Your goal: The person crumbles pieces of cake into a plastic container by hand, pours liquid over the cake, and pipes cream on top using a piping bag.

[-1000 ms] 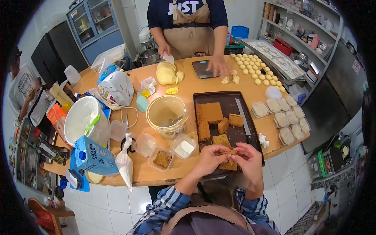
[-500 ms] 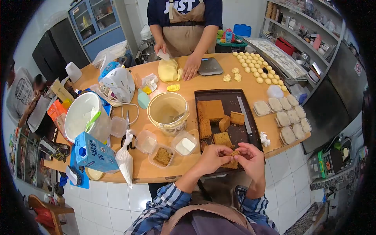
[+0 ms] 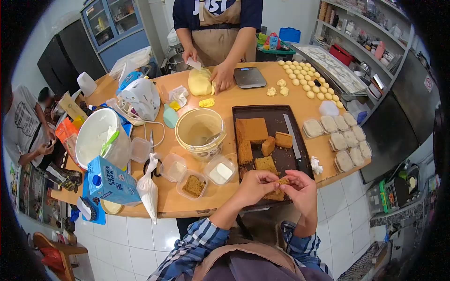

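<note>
Between my left hand (image 3: 257, 187) and my right hand (image 3: 301, 191), the fingertips pinch a small piece of brown cake (image 3: 283, 181). Both hands are over the near edge of a dark baking tray (image 3: 287, 162). On that tray lie a large cake block (image 3: 253, 130), several smaller cut pieces and a long knife (image 3: 292, 136). Left of my hands, one clear tub (image 3: 193, 185) holds a cake piece, and another tub (image 3: 220, 171) has something white in it.
Across the table a co-worker holds a white scraper (image 3: 193, 63) at yellow dough (image 3: 200, 82), beside a scale (image 3: 250, 77). A bucket (image 3: 200, 133), milk carton (image 3: 112, 181), piping bag (image 3: 148, 192) and white bowl (image 3: 101, 138) stand left; dough balls (image 3: 307, 83) and filled tubs (image 3: 343, 159) are right.
My hands still pinch the cake piece, with little movement. The co-worker's hand has moved from beyond the scale to the dough's right side.
</note>
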Available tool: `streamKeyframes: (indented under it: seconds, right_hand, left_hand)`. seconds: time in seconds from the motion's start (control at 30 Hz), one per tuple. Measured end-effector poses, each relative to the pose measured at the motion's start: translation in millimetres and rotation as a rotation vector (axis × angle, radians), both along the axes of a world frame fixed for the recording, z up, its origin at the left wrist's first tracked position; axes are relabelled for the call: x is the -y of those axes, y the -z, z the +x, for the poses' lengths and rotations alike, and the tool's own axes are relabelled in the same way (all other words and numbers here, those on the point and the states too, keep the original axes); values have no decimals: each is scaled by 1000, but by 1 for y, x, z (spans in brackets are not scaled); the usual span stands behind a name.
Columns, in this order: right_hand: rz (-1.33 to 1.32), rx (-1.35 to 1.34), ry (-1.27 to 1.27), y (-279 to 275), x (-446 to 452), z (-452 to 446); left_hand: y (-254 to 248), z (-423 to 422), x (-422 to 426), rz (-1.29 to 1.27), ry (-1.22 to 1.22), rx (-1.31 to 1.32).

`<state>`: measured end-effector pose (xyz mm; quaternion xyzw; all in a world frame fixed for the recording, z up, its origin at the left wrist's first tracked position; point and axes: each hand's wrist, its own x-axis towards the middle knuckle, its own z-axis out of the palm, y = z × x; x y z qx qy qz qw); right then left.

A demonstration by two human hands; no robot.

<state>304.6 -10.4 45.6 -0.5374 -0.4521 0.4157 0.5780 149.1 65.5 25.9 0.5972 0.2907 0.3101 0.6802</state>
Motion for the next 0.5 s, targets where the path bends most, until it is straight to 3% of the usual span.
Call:
streamKeyframes:
  seconds: [0.5]
  right_hand:
    - [43, 15, 68, 2, -4, -2]
  left_hand:
    - [3, 5, -3, 12, -164, 90]
